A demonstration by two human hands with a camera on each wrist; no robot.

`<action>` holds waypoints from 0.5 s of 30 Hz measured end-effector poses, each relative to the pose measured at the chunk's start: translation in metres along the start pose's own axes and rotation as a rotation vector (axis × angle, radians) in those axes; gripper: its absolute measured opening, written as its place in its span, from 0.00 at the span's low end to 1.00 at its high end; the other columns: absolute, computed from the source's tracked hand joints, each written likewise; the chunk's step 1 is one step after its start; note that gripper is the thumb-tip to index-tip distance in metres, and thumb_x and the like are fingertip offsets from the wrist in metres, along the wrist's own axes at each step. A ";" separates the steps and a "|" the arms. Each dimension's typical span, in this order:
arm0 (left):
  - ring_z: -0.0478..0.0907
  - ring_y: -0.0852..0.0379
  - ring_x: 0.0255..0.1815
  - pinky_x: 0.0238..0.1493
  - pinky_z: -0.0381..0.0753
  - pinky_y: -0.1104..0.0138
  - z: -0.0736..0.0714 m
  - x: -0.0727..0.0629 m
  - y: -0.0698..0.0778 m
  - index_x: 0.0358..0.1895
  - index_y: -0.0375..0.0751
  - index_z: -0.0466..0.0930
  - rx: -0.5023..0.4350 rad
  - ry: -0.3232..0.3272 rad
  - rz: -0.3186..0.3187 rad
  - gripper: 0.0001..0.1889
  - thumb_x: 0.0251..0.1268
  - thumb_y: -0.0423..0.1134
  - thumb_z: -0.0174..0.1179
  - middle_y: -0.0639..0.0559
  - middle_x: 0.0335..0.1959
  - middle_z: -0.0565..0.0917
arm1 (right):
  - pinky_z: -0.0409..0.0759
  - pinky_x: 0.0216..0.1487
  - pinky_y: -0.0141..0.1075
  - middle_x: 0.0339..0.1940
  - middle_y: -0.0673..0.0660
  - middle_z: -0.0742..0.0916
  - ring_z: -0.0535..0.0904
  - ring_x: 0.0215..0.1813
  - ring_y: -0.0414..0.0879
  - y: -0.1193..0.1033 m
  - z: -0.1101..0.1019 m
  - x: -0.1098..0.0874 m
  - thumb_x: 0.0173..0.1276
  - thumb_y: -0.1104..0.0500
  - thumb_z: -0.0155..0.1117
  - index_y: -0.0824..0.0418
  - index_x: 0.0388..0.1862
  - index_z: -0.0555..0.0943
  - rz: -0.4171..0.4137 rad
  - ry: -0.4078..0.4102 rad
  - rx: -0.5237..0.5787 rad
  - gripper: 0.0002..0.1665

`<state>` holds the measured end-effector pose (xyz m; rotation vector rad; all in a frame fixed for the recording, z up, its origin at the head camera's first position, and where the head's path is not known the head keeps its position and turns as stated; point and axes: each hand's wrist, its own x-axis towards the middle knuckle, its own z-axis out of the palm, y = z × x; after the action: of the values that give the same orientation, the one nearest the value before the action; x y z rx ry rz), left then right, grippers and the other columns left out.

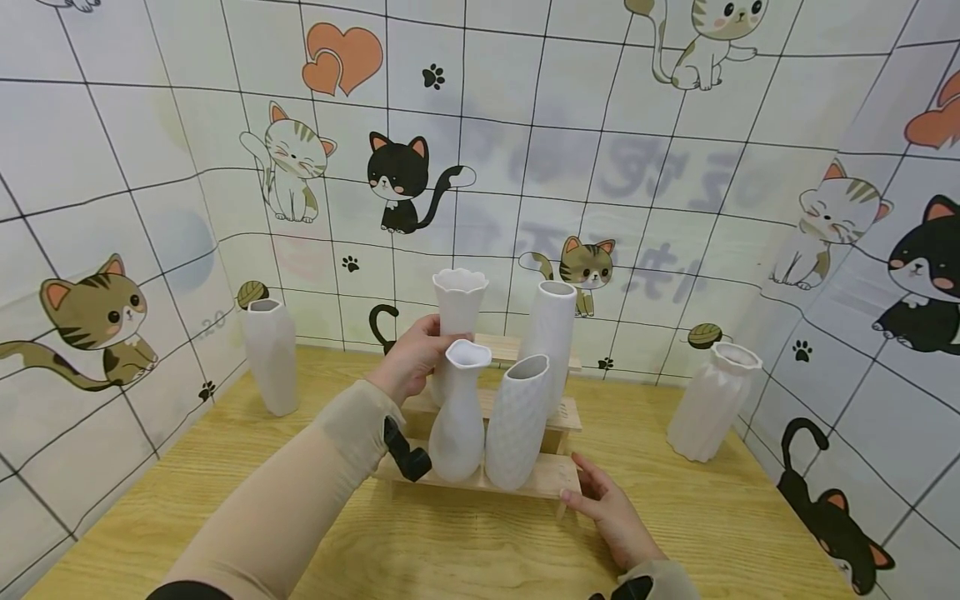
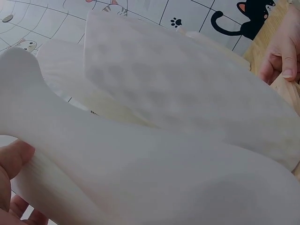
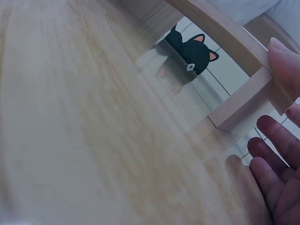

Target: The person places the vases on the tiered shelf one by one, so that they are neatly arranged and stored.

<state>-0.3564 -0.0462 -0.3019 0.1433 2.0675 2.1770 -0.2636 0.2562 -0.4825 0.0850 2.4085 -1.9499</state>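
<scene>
In the head view a three-step wooden stand (image 1: pixel 555 479) bears several white vases. My left hand (image 1: pixel 408 360) grips the vase with a scalloped rim (image 1: pixel 459 298) round its middle; its base is hidden. In front of it, on the lowest step, stand a smooth wavy-mouthed vase (image 1: pixel 457 429) and a textured slant-mouthed vase (image 1: pixel 516 425). Behind rises a tall straight vase (image 1: pixel 553 329). My right hand (image 1: pixel 611 512) holds the right end of the lowest step, thumb on the step's edge (image 3: pixel 262 61) in the right wrist view, with several fingers loosely bent below.
An angular white vase (image 1: pixel 272 358) stands on the wood-grain table (image 1: pixel 337 533) at the far left. Another white vase with a narrowed neck (image 1: pixel 716 404) is at the right, near the wall. Cat-print sheets (image 1: pixel 510 150) enclose the back and both sides.
</scene>
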 end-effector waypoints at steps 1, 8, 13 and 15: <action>0.67 0.44 0.60 0.62 0.64 0.47 0.000 0.000 0.000 0.65 0.43 0.67 0.004 0.000 0.000 0.29 0.60 0.37 0.67 0.46 0.61 0.72 | 0.65 0.62 0.52 0.63 0.65 0.75 0.69 0.63 0.57 0.000 0.000 0.000 0.61 0.55 0.71 0.60 0.74 0.61 0.003 0.001 0.002 0.45; 0.69 0.44 0.59 0.61 0.66 0.48 0.001 0.000 0.000 0.63 0.42 0.68 0.014 0.019 0.003 0.28 0.60 0.37 0.67 0.46 0.60 0.73 | 0.65 0.62 0.52 0.63 0.65 0.75 0.69 0.63 0.57 0.000 0.000 0.001 0.61 0.55 0.71 0.59 0.74 0.61 0.002 0.001 0.014 0.45; 0.69 0.44 0.59 0.61 0.66 0.48 0.002 0.001 -0.001 0.63 0.42 0.68 0.023 0.025 0.009 0.29 0.60 0.37 0.67 0.46 0.60 0.73 | 0.65 0.62 0.52 0.63 0.64 0.75 0.69 0.62 0.56 0.000 0.000 0.000 0.61 0.55 0.71 0.60 0.74 0.61 0.001 -0.001 0.015 0.45; 0.69 0.44 0.59 0.62 0.66 0.48 0.001 0.001 -0.002 0.64 0.42 0.68 0.033 0.023 0.014 0.29 0.60 0.37 0.67 0.46 0.60 0.73 | 0.66 0.61 0.51 0.62 0.64 0.76 0.70 0.62 0.56 0.000 0.000 0.000 0.61 0.55 0.71 0.60 0.74 0.61 0.000 -0.002 0.016 0.45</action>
<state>-0.3573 -0.0448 -0.3036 0.1365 2.1217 2.1636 -0.2634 0.2558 -0.4822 0.0842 2.3921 -1.9680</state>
